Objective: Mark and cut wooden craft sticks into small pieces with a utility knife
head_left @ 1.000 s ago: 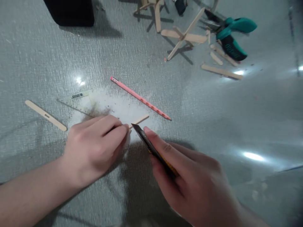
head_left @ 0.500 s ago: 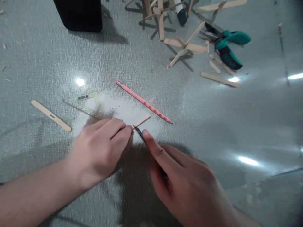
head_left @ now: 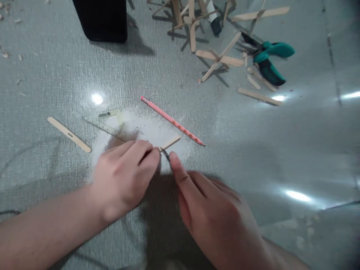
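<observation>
My left hand is closed on a thin wooden craft stick, whose free end sticks out to the right past the fingertips. A craft knife is gripped in my right hand, the forefinger stretched along its back. The blade tip meets the stick close to my left fingertips; most of the handle is hidden in the palm. White powder lies under and around the stick. Beyond it rests a pink pencil. A clear set square lies partly behind my left hand.
A craft stick with a small slot lies at the left. Green-handled pliers, crossed-stick pieces and a loose stick are at the upper right. A black box-like object stands at the top. Wood scraps dot the upper left.
The whole view has shifted slightly, so most things on the table sit a little further right or lower. Both hands keep their grips, and the blade stays at nearly the same spot on the stick.
</observation>
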